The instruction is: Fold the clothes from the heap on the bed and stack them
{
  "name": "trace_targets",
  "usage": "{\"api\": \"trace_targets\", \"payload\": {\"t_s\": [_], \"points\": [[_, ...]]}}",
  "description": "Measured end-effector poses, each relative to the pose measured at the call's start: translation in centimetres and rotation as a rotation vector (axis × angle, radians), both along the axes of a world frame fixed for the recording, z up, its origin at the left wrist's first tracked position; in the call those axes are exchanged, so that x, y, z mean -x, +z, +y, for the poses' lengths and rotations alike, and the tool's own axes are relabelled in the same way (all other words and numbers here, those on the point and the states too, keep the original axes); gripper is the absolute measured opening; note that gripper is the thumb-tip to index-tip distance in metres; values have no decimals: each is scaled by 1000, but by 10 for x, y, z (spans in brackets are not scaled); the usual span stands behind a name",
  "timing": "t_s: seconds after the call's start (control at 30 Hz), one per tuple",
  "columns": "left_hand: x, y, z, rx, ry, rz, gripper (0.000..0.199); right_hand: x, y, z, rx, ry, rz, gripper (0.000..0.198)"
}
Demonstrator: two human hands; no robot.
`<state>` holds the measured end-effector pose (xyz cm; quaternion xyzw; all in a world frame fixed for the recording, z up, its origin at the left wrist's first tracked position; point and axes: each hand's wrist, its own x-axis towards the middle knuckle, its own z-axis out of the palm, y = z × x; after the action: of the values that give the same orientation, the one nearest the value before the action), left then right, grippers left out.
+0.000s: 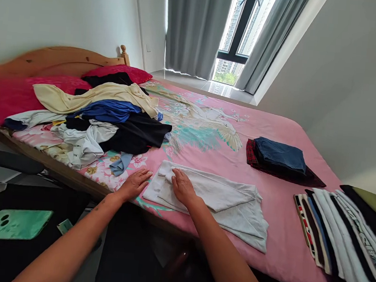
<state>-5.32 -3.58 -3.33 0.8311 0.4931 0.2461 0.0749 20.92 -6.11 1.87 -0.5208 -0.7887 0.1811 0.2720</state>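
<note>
Daylight comes past grey curtains onto a bed spread with a pink printed sheet. Your light grey garment lies near the bed's front edge, right before you, partly folded, its upper layer tapering across a wider one beneath. Your right hand rests palm down on its left part; your left hand lies flat just beside its left edge, and whether those fingertips touch the cloth is hard to tell. Each grip is spread open and has hold of nothing.

Smoothing seems to be the step in hand: press lightly with flat palms, sweep creases outward, and square the layers before folding further. Give the rippled right end extra care, since such soft, thin-looking knit probably wrinkles easily.

Left of you, a crumpled heap mixes a cream garment, a shiny blue garment and a matte black garment. Right of you sit stiff-looking folded denim and a neat, slanting row of folded clothes.
</note>
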Motion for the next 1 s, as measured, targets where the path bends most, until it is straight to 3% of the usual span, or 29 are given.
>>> {"api": "trace_targets", "payload": {"t_s": [0.1,0.2,0.33,0.47,0.57,0.67,0.83,0.9,1.0], "points": [[7,8,-2,68,-102,139,50,6,-25,6,1,-38,6,39],[5,18,-3,121,-86,244,58,8,-42,4,-64,-59,4,39],[2,32,-5,225,-117,313,62,7,-48,3,-124,-63,24,39],[2,37,-10,279,-161,340,80,8,-48,3,-129,-66,16,38],[-5,30,-19,205,-72,310,79,9,-49,3,-124,-83,2,39],[-20,17,-30,141,119,272,67,10,-50,2,-126,-91,-5,40],[-51,7,-40,137,390,261,70,11,-49,1,-136,-93,-9,40],[-61,10,-39,144,438,267,63,12,-49,1,-136,-95,-12,41],[-71,16,-37,167,400,266,55,12,-50,1,-141,-97,-8,41]]}}
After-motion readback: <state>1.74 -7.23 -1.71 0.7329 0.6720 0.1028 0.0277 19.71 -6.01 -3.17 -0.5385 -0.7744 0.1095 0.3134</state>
